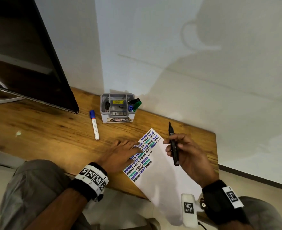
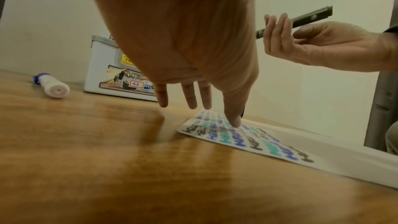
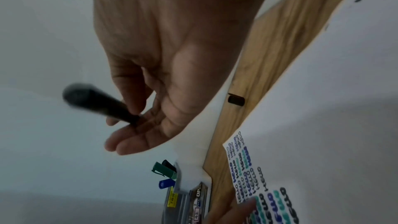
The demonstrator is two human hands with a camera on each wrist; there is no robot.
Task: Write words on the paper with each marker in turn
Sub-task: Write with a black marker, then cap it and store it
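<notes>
A white paper (image 1: 161,176) lies slantwise on the wooden table (image 1: 45,130), and rows of "HELLO" in black, blue and green fill its left part. My left hand (image 1: 123,151) rests flat on the sheet's left edge with the fingers straight; the thumb tip (image 2: 233,120) touches the written rows. Above the paper's right side, my right hand (image 1: 169,145) holds a black marker (image 1: 170,130) loosely between thumb and fingers, its narrow end pointing toward the wall and clear of the sheet. This marker (image 3: 92,101) is blurred in the right wrist view.
A blue-capped white marker (image 1: 94,125) lies left of a grey organizer (image 1: 117,120) that holds black, green and blue markers (image 1: 136,103). A small black piece (image 3: 235,99) sits on the wood beside the paper. A dark screen (image 1: 28,55) stands at the left, with the wall close behind.
</notes>
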